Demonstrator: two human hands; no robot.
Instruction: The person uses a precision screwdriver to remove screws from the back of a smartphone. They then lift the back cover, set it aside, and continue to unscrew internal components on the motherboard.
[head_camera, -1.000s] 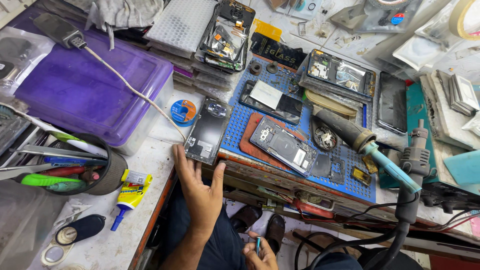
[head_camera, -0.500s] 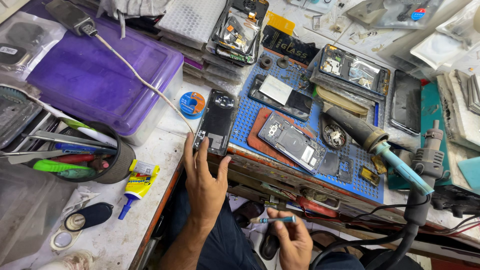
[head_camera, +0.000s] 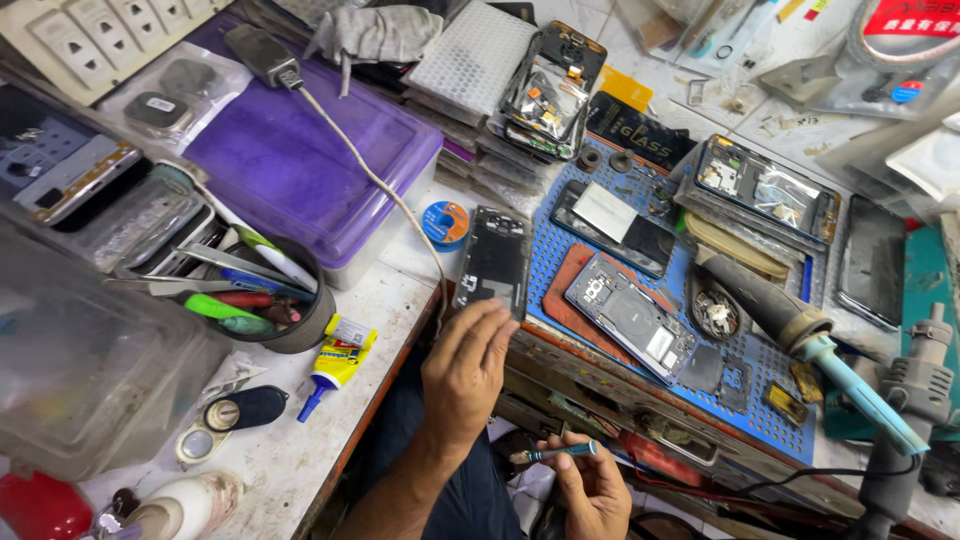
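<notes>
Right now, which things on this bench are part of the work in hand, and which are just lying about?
In hand:
left hand touching the black phone frame
right hand holding the small blue-handled tool

Lying about:
purple box
glue tube
solder-wick spool
tool cup
hot-air handle

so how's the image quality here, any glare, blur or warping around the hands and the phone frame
Head view: even, soft light with faint shadows; the black open-backed phone frame under the left hand is sharp. Mild glare on the purple plastic lidded box. The right hand, holding a thin teal-handled tool, is slightly soft. Wide-angle lens bends the edges, and the clear plastic tub at lower left is blurred.
</notes>
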